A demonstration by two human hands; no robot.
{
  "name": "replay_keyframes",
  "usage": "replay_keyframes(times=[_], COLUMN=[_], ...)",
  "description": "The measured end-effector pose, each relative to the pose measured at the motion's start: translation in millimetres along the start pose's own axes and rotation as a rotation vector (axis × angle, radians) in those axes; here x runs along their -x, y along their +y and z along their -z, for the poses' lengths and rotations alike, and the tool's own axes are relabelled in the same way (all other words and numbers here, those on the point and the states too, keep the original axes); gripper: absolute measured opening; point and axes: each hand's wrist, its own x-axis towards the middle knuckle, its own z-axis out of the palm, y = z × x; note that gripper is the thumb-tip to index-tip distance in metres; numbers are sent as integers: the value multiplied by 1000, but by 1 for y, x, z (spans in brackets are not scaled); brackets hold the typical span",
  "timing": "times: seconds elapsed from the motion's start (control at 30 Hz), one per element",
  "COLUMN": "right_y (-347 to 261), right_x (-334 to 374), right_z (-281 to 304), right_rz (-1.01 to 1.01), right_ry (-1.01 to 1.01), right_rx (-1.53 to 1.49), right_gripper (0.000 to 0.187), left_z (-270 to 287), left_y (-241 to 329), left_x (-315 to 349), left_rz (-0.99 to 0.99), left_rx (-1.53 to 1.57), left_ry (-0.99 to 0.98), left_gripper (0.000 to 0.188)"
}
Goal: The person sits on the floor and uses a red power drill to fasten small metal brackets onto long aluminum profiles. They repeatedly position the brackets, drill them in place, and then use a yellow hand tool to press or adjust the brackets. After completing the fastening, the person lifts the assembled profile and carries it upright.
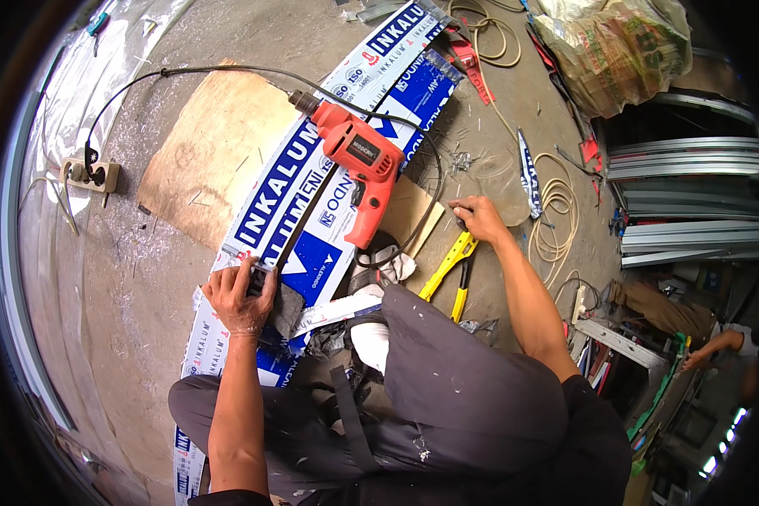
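Note:
My left hand point(239, 297) grips the edge of a long profile point(266, 211) wrapped in white and blue printed film. A small dark piece beneath its fingertips is partly hidden. To the right, my right hand point(483, 221) is closed, thumb and fingertips together, at the dark head of a yellow two-handled tool point(449, 268) that looks like a hand riveter. Its handles point back toward my knee. Whether a small part sits in the fingertips is too small to tell. A red power drill point(358, 160) lies across the profiles, its chuck toward the far left.
Plywood point(211, 152) lies under the profiles. The drill's black cord runs to a socket block point(93, 175) at left. Small metal bits point(461, 160) and coiled cable point(557, 211) lie at right, with a stuffed sack point(616, 55) and stacked metal profiles point(687, 160) beyond. Another person's arm point(713, 347) shows far right.

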Motion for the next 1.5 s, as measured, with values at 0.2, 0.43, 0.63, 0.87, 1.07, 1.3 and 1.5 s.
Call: replay_keyframes(times=[0.2,0.43,0.63,0.87,1.07,1.3,1.5], right_y=[4,-7,-16,30,37,-51,-69], right_x=[-2,1,24,105,144,144,136], right_z=[0,-2,-5,-45,-81,14,-23], right_rz=[22,107,63,-664,-654,-348,-311], right_ry=[-5,8,69,42,40,-100,53], right_rx=[40,186,345,-64,109,500,416], right_gripper=[27,26,29,57,52,38,42], left_z=[1,1,2,1,0,-1,1], left_y=[1,1,3,3,2,1,3], left_x=[0,-1,-1,0,1,1,-1], left_rz=[24,9,34,26,33,21,32], left_rx=[-3,-13,-13,-1,-2,1,25], left_ry=[-21,-4,-17,12,-6,14,32], left_gripper=[40,39,38,38,38,38,39])
